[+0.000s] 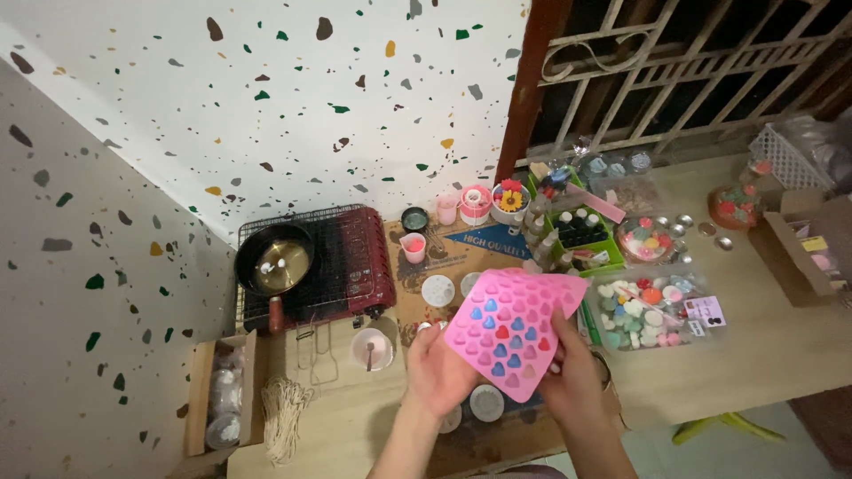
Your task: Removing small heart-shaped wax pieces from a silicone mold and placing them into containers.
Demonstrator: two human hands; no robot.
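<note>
Above the tabletop (pixel 710 355), at centre: one pink heart mould (pixel 513 330), tilted, some cavities filled blue, red and pink, gripped at its lower left edge by the left hand (pixel 441 372) and at its lower right edge by the right hand (pixel 572 377). Beyond it: small white cup (pixel 371 349) with a stick, red portable stove (pixel 342 266) bearing a black pan (pixel 277 262), clear tray of coloured pieces (pixel 652 310), green box of small bottles (pixel 577 226).

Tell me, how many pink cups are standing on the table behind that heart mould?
2. One small pink cup stands beside the red stove; a paler pink cup stands further back, near the wall. Others may be hidden among the clutter.
</note>
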